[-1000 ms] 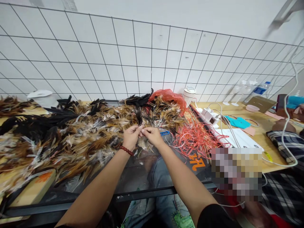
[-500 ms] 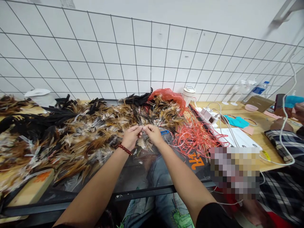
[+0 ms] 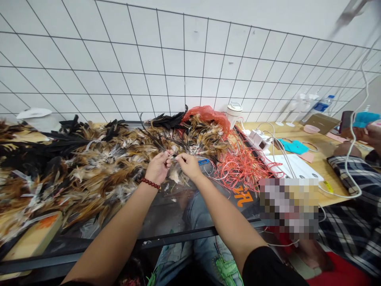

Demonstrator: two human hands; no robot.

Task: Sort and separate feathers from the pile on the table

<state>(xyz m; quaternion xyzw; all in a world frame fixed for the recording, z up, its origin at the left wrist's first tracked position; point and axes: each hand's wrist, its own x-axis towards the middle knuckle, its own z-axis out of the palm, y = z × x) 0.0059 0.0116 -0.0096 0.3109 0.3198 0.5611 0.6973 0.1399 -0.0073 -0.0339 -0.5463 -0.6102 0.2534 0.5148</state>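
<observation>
My left hand (image 3: 158, 167), with a dark red bead bracelet (image 3: 151, 183) at its wrist, is closed in a pinch. Thin dark feathers (image 3: 154, 138) stick up from its fingertips. Close beside it, my right hand (image 3: 188, 165) pinches thumb against finger; whatever is between them is too small to make out. Both hands hover over the near edge of a large heap of brown, tan and black feathers (image 3: 101, 171). A small blue tool (image 3: 203, 161) lies just right of my right hand. Pale fluff (image 3: 175, 175) lies below the fingers.
Tangled red and white strings (image 3: 241, 161) lie to the right, beside a white power strip (image 3: 258, 139) with cables. Behind stand a red plastic bag (image 3: 205, 115), a white lidded cup (image 3: 234, 113) and a wire grid (image 3: 184, 55). Another person's plaid-clothed leg (image 3: 351, 230) is at right.
My hands have drawn slightly apart, the left one shifting left with the dark feathers. The whole view has also shifted a little as my head turned.
</observation>
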